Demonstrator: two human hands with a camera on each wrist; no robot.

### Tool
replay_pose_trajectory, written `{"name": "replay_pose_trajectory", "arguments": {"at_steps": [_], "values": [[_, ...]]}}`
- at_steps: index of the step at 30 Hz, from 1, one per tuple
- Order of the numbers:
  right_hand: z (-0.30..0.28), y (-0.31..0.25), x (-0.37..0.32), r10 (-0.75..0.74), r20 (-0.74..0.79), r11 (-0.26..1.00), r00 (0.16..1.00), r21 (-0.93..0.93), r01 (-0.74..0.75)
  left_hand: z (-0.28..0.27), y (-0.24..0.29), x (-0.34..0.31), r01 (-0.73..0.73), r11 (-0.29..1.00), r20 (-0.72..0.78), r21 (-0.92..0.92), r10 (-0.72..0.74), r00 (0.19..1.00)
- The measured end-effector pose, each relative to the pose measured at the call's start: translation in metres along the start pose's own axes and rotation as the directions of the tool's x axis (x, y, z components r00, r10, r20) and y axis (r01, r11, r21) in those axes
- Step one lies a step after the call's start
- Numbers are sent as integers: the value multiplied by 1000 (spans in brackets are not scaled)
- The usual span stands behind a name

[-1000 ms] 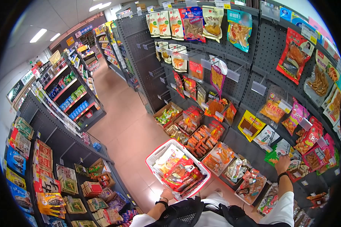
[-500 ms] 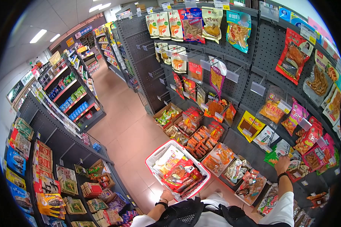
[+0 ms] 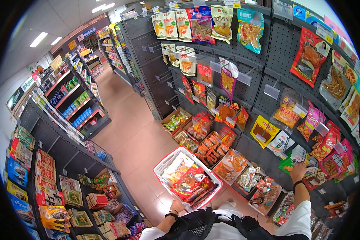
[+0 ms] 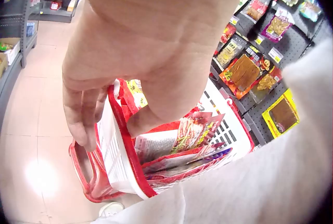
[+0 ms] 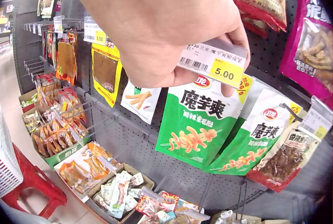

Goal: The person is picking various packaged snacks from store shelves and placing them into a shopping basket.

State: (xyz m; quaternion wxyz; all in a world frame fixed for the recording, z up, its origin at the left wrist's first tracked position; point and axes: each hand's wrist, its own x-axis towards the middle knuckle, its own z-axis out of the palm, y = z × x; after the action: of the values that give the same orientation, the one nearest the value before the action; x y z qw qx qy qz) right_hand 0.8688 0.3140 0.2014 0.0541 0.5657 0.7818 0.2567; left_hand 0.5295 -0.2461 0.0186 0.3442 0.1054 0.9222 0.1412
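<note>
My left hand [image 4: 151,52] grips the red rim of a white shopping basket [image 4: 213,96], its thumb inside and its fingers outside. In the head view the basket [image 3: 159,176] is at lower centre, filled with snack packets [image 3: 192,182]. On the right, my right hand [image 3: 298,173] reaches to the hanging rack. The right wrist view has this hand [image 5: 166,31] at the top of a green-and-white snack bag [image 5: 195,122], fingers curled behind a 5.00 price tag [image 5: 212,67]. The tag and hand hide the bag's top edge. A second matching bag [image 5: 255,130] hangs beside it.
Dark pegboard shelving [image 3: 244,108] with hooks and packets runs along the right. Boxes of snacks [image 3: 230,166] line its base. Another shelf [image 3: 48,132] with packets stands left. Tiled floor [image 3: 128,128] runs between them, and a yellow packet [image 5: 105,75] hangs left of the right hand.
The head view has shifted very slightly. Both hands stay in place, the left at the basket rim and the right at the hanging bags.
</note>
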Motion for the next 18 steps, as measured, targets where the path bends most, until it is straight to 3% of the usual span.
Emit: {"name": "replay_pose_trajectory", "arguments": {"at_steps": [10,12,15,18], "values": [[-19,0,-12,-36,-32,999,999,21,37,-1,-4,-2,-12,1000,8,0,12,1000],[-11,1,-4,-51,1,997,999,56,51,9,-9,9,45,999,21,-14,-45,999],[-8,-1,-4,-21,-94,1000,995,-2,21,12,-13,6,32,999,34,-25,-31,999],[-32,-3,-6,-54,-88,997,995,46,58,8,-7,16,34,999,22,-4,-34,999]]}}
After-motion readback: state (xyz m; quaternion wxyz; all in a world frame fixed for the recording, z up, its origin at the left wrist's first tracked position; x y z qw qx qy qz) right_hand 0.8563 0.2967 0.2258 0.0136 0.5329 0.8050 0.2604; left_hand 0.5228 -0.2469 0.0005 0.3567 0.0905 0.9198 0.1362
